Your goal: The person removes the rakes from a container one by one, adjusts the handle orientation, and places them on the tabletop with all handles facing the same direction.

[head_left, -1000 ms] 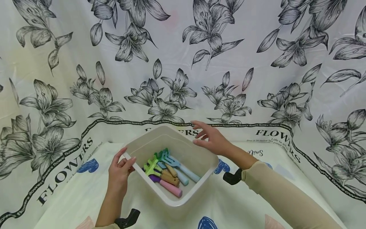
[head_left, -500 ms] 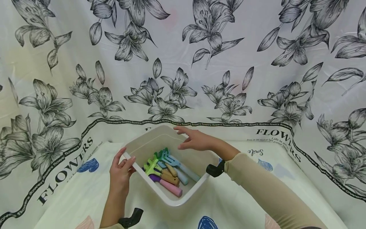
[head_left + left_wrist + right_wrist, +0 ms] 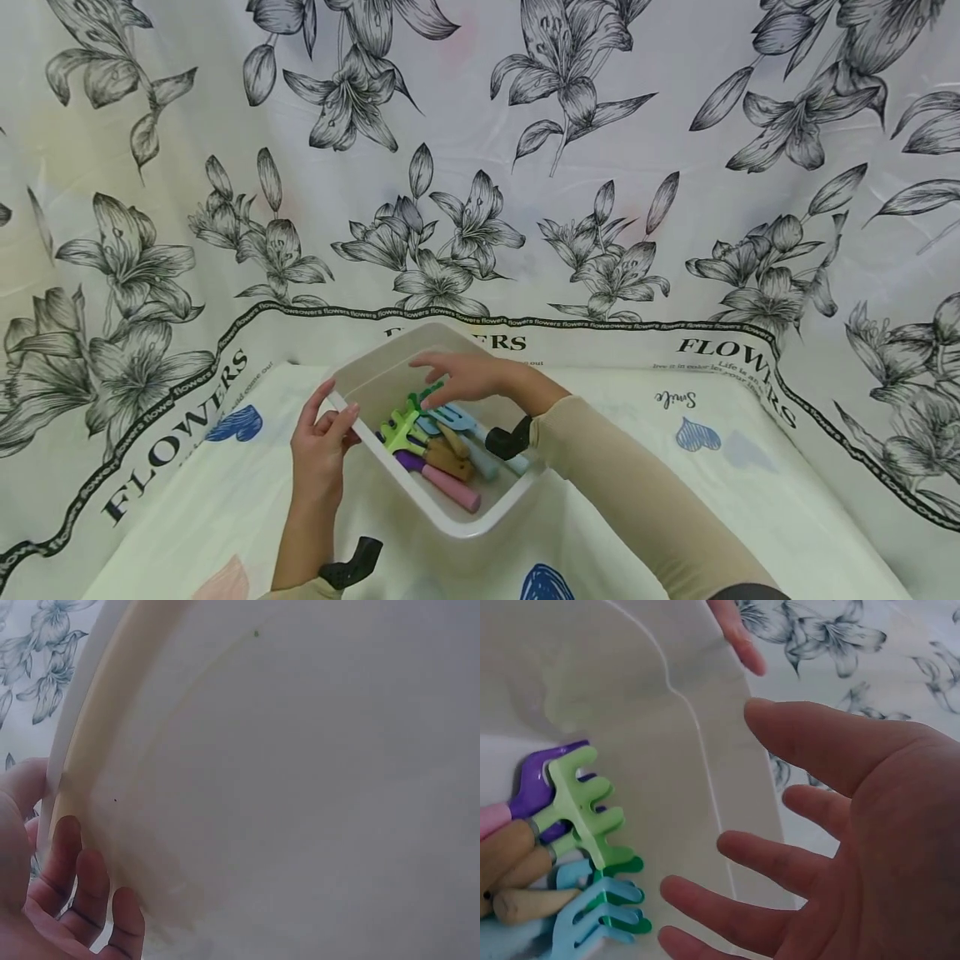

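Note:
My left hand (image 3: pixel 318 442) grips the left rim of a beige plastic bin (image 3: pixel 397 354), thumb over the edge and fingers curled against the outer wall (image 3: pixel 225 787). My right hand (image 3: pixel 465 379) reaches over the far side of the bin, fingers spread and holding nothing. Several small garden hand tools lie heaped inside. Among them are a light green rake (image 3: pixel 592 810) with a wooden handle, a purple-headed tool (image 3: pixel 534 780) with a pink handle (image 3: pixel 453 490), and a light blue fork (image 3: pixel 592 907). Dark green tines (image 3: pixel 634 922) show beneath the blue ones.
A pale cloth with printed hearts (image 3: pixel 697 435) covers the surface below the bin. Behind it hangs a white curtain (image 3: pixel 480 125) with black flower drawings and lettering. Black wrist mounts (image 3: pixel 352 562) sit on both arms.
My right hand has moved left, from beyond the bin's right rim to over its inside, near the tool heads. My left hand keeps its grip on the rim.

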`<state>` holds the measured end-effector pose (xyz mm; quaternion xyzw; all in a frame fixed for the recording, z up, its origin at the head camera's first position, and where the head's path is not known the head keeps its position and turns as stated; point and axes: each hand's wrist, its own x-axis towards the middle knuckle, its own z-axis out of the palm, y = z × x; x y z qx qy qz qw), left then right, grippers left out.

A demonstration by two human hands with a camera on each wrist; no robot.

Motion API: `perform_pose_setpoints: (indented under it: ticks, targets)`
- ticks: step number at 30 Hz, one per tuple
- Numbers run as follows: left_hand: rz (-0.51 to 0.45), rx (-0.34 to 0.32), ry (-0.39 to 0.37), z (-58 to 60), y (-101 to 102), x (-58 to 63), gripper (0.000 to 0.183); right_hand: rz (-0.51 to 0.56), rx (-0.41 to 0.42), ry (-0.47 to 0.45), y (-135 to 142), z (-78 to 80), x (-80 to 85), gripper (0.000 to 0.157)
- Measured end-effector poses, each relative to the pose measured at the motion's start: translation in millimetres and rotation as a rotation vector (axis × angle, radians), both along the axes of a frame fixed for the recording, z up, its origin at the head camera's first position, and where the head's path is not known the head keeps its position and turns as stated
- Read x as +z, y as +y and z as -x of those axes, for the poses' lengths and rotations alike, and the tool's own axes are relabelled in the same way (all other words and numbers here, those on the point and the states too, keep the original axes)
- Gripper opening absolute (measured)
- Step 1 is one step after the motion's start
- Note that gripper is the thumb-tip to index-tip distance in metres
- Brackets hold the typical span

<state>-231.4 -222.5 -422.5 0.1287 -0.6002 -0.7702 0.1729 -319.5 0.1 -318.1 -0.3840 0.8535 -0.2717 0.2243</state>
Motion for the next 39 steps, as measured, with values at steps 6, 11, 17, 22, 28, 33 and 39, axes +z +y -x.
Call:
perform_pose_setpoints:
  ticks: [6,11,17,22,28,33,39]
  targets:
    - [-0.021,0.02,0.009,3.3,1,-1.4,0.057,-0.051,0.028,-0.051,-18,4.0,-13.5,0.069]
    - [-0.036,0.007,0.021,2.2,0,-1.0,0.058,-0.109,0.02,-0.193,-22,3.4,-24.3,0.067]
    - [-0.07,-0.006,0.054,1.3,0,1.9,0.059,-0.213,0.004,-0.306,-29,2.1,-33.4,0.066]
    - [-0.071,-0.005,0.027,1.1,0,2.8,0.06,-0.353,0.011,-0.312,-31,-2.3,-41.6,0.067]
    - [-0.038,0.002,-0.005,0.1,1,2.0,0.07,-0.473,-0.019,-0.345,-29,-5.4,-47.5,0.06]
    - [-0.028,0.0,-0.003,-0.4,1,2.3,0.068,-0.54,-0.03,-0.421,-29,-7.4,-49.8,0.051]
    - [-0.023,0.002,-0.001,-0.5,0,1.8,0.062,-0.511,-0.043,-0.513,-31,-10.8,-54.0,0.051]
